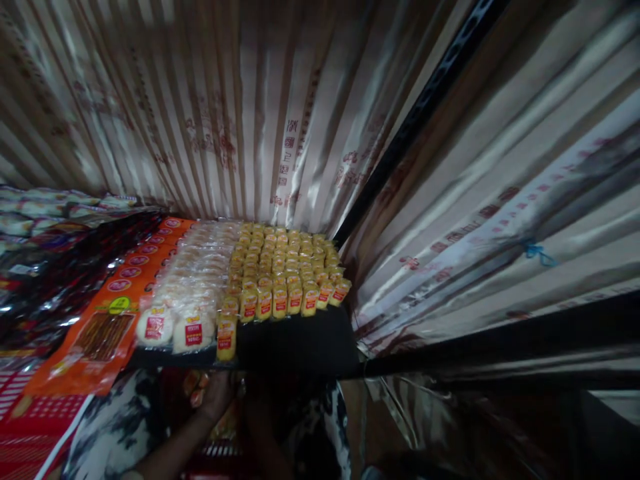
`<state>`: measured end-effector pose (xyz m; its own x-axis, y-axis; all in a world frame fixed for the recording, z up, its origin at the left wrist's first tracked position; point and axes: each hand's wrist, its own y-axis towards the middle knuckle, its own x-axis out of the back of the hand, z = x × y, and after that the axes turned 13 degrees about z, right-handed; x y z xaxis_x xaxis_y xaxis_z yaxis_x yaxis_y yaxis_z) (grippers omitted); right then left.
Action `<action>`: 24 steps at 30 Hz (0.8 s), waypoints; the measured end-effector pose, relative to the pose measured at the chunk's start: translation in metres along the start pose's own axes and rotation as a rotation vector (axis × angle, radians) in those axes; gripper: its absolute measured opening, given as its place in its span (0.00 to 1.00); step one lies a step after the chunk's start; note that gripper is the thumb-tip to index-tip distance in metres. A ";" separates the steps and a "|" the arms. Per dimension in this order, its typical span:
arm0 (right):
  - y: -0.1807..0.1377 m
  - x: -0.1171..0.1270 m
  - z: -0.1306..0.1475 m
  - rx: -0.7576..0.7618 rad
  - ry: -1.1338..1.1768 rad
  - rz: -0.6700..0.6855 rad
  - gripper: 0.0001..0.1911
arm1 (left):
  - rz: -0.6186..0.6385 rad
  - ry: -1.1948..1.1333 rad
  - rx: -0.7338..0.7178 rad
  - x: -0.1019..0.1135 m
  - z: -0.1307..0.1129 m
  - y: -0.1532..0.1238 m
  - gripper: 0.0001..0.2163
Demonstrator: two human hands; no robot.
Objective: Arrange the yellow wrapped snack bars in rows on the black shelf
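Below the front edge of the shelf, my left hand point(219, 395) reaches down beside wrapped snack packs point(196, 387). Its fingers are dark and blurred, so I cannot tell whether it grips one. Close to its right, my right hand point(256, 403) is mostly lost in shadow and its fingers do not show. More yellow-wrapped packs point(225, 427) lie beneath my hands in a red basket point(220, 450). On the shelf above stand rows of small yellow-wrapped cakes point(280, 301) with red labels, and one cake pack point(227, 339) sits forward at the front left of these rows.
White round packaged cakes point(194, 330) and orange snack bags point(107, 333) line the shelf point(300, 343) to the left. Dark shiny packs lie farther left. A dark metal post point(400, 133) rises at the right corner, before pleated printed sheeting point(280, 133). A red crate point(35, 427) stands lower left.
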<state>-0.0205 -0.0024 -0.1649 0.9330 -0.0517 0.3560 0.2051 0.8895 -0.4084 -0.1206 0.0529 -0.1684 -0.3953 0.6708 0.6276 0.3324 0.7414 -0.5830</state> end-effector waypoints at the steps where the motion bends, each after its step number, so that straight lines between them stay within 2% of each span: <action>1: -0.001 0.001 -0.001 -0.022 0.004 -0.027 0.15 | -0.027 -0.009 -0.001 0.001 -0.002 -0.006 0.12; 4: -0.010 0.008 -0.002 0.013 0.030 -0.018 0.17 | -0.099 -0.104 -0.072 0.004 -0.006 -0.029 0.11; 9: -0.039 0.021 0.003 0.149 0.160 0.170 0.20 | -0.123 -0.323 -0.230 0.008 -0.008 -0.064 0.09; 12: -0.057 0.029 0.008 0.169 0.225 0.203 0.22 | -0.141 -0.426 -0.286 0.011 -0.014 -0.078 0.09; 16: -0.070 0.045 0.024 0.175 0.257 0.171 0.22 | -0.144 -0.544 -0.320 0.022 -0.035 -0.090 0.09; 19: -0.074 0.062 0.043 0.266 0.318 0.193 0.19 | -0.080 -0.683 -0.362 0.032 -0.056 -0.095 0.08; 22: -0.075 0.079 0.061 0.354 0.414 0.233 0.19 | -0.013 -0.793 -0.442 0.041 -0.077 -0.094 0.11; 24: -0.075 0.088 0.069 0.361 0.445 0.225 0.18 | -0.017 -0.778 -0.464 0.045 -0.089 -0.091 0.15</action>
<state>0.0262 -0.0422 -0.0450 0.9917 0.0394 -0.1224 -0.0511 0.9942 -0.0945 -0.0926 0.0176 -0.0415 -0.8146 0.5800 0.0096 0.5661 0.7984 -0.2049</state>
